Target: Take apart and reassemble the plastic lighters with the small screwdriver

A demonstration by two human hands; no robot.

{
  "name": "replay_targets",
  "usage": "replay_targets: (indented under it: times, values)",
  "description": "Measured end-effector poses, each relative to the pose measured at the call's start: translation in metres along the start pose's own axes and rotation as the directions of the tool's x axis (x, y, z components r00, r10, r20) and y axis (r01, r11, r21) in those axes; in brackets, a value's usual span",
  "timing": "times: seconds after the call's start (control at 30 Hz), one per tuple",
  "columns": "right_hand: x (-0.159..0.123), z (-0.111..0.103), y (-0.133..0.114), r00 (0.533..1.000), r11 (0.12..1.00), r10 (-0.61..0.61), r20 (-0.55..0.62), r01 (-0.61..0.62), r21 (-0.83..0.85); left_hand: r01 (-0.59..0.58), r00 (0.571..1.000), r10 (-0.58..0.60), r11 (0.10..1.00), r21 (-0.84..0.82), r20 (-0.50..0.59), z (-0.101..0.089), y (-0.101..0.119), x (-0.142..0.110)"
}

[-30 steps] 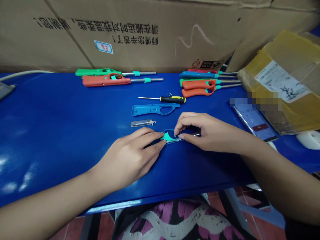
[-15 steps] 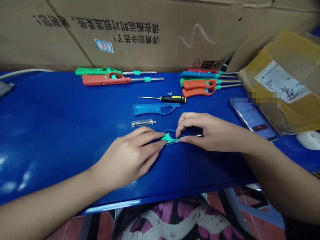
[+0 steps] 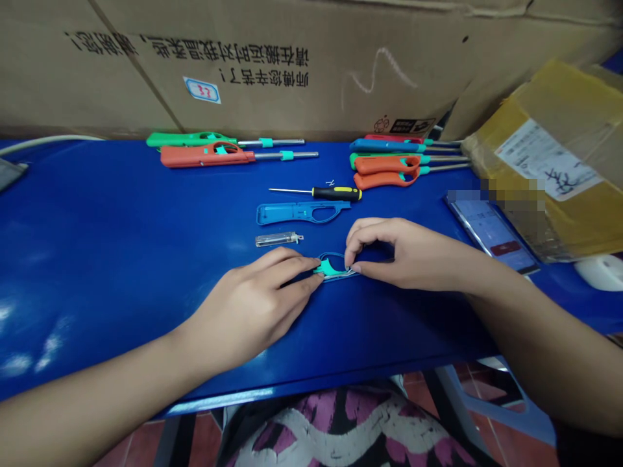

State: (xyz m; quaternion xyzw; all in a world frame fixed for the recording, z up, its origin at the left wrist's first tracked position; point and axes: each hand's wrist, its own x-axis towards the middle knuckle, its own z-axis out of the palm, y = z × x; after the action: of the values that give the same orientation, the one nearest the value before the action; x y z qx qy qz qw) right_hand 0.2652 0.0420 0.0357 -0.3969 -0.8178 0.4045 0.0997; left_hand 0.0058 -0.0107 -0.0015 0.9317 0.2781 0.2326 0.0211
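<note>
Between the person's two hands, a blue casing [image 3: 335, 254] lay on the counter [image 3: 136, 259], a teal trigger [image 3: 329, 268] seated in it and a pale strand [image 3: 341, 274] running along its near edge. The left hand [image 3: 260, 301] covered the casing's left end, fingertips and thumb drawn in narrow, holding it. From where I stood, the right hand [image 3: 406, 253] was pinched on the strand at the other end, index finger curled toward thumb. Just beyond the left fingers sat a clear tank [image 3: 276, 239], then a second blue casing half [image 3: 287, 213], a screwdriver [image 3: 337, 193] and small screws [image 3: 330, 183]. Farther back, an orange lighter [image 3: 202, 155] lay beside a green one, and a phone [image 3: 503, 243] rested off right.
</note>
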Motion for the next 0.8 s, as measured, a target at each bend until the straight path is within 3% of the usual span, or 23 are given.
replay_targets:
  times: [0.27, 0.47, 0.8]
  values:
    - [-0.003, -0.005, 0.0, 0.999, 0.996, -0.049, -0.014, 0.047, -0.074, 0.0, 1.0, 0.0, 1.0, 0.007, -0.013, 0.0, 0.0, 0.0]
    - [-0.007, -0.01, 0.0, 0.997, 0.992, -0.069, 0.046, 0.073, -0.103, -0.004, 1.0, 0.004, 1.0, 0.014, -0.021, 0.0, 0.0, 0.001]
    - [0.0, -0.001, -0.001, 0.999, 0.998, 0.028, -0.021, -0.029, -0.049, -0.004, 1.0, 0.004, 1.0, -0.001, -0.012, 0.0, 0.0, 0.001]
